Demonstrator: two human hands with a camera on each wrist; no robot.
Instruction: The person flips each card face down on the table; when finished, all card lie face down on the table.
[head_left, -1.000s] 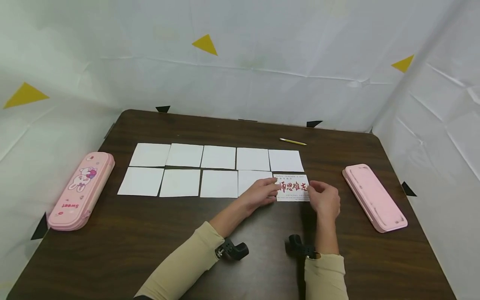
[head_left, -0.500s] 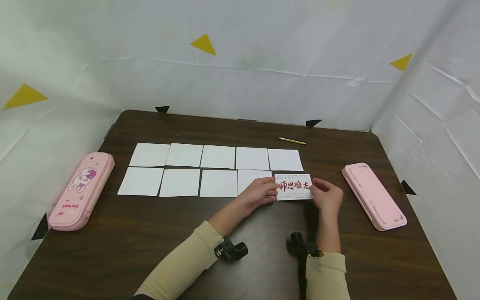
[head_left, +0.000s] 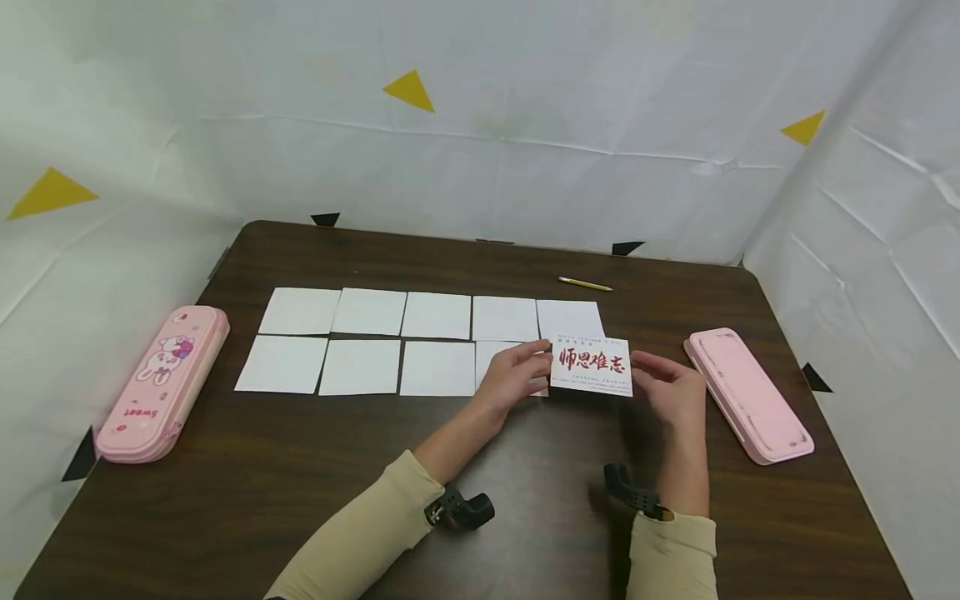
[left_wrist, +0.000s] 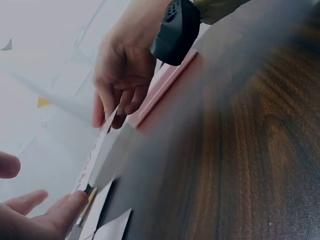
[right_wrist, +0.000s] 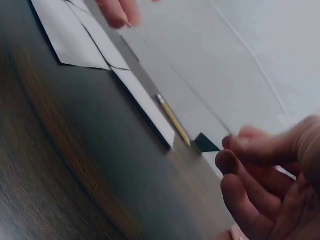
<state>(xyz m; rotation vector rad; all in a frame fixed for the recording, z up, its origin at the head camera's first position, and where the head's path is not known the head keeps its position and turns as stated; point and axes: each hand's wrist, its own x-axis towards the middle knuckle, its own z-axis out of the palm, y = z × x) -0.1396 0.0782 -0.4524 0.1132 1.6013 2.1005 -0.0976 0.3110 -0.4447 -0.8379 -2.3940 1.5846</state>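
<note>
A white card with red Chinese characters [head_left: 592, 367] is held up in front of me, its printed face turned toward the head camera. My left hand [head_left: 516, 373] holds its left edge at the fingertips. At the opposite edge, my right hand [head_left: 671, 393] pinches the card between thumb and fingers. In the right wrist view the card shows edge-on as a thin line running between both hands. Left of the held card lie blank white cards [head_left: 437, 369] in two rows; the card overlaps the right end of these rows in the head view.
A yellow pencil [head_left: 585, 284] lies behind the back row. One pink case [head_left: 750, 398] stands on the right of the brown table [head_left: 450, 550]; another pink case with a cartoon bunny [head_left: 163, 383] sits at the left edge. White sheeting [head_left: 480, 158] surrounds the table.
The printed card has come up off its spot at the right end of the front row and tilted toward me. My right hand has moved right; the left hand has shifted only slightly.
</note>
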